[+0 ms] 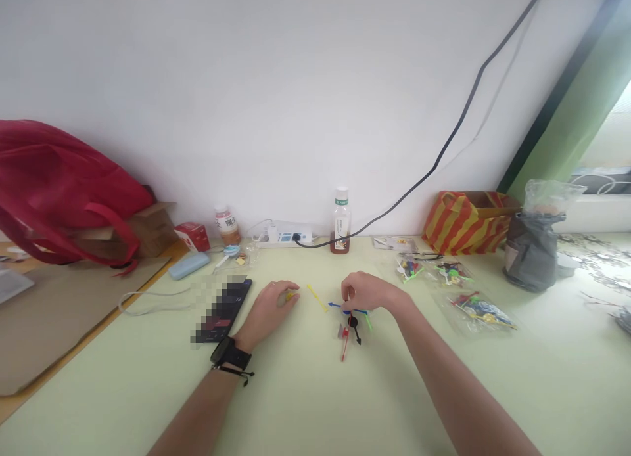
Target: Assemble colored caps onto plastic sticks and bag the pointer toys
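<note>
Left hand (270,309) bare, black watch (231,353) at the wrist, a person pinches a small yellow piece (288,296) between thumb and fingers at a pale green table (296,403), in the head view. The right hand (365,291) bends its fingers down to a blue arrow (335,305); whether it grips is hidden. A yellow stick (317,298) lies between the hands, a black arrow (353,324) and red piece (344,346) nearer the wearer.

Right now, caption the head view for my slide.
Right hand at a blue arrow, left hand at a small yellow piece, over a pale green tabletop.
</note>
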Available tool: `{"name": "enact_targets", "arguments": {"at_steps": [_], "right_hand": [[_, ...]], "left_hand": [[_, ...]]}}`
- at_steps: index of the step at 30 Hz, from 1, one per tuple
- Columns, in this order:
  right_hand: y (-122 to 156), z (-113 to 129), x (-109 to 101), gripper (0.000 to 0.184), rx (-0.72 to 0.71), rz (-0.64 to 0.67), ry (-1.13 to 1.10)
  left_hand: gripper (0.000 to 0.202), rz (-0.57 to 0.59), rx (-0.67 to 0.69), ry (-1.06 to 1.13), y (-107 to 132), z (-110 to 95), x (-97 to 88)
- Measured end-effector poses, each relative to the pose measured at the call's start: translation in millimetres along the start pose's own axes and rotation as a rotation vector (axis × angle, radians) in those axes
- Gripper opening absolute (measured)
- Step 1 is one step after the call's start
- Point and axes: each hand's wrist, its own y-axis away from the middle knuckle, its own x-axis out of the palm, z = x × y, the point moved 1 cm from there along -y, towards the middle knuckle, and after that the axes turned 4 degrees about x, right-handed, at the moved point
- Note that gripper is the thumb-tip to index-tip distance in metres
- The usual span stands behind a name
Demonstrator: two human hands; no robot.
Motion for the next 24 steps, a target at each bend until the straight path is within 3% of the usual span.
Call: {"name": "enact_targets", "arguments": {"at_steps": [7, 12, 16, 20, 24], "right_hand": [[6.5, 14.5, -2.7, 0.013, 0.124, 0.11, 0.179], [7.9, 18.7, -2.0, 0.014, 0.103, 0.111, 0.183], [4.4, 18.7, 2.0, 0.01, 0.067, 0.096, 0.129], [0.9, 14.9, 3.4, 0.01, 0.045, 0.036, 0.07], [-1.3, 8.2, 5.5, 0.006, 0.058, -0.006, 0.04]], "left_hand": [[0.034, 0.103, 0.056, -0.172, 2.3, -2.3, 3.3], [0.026, 0.062, 0.1, -0.197, 0.6, -1.0, 5.5], [0.026, 0.032, 0.223, -0.297, 4.8, -14.4, 12.5], [0.029, 0.149, 0.322, -0.4, 11.7, -33.8, 22.2], [0.029, 0.238, 0.337, -0.386, 14.8, -44.3, 25.4]]}}
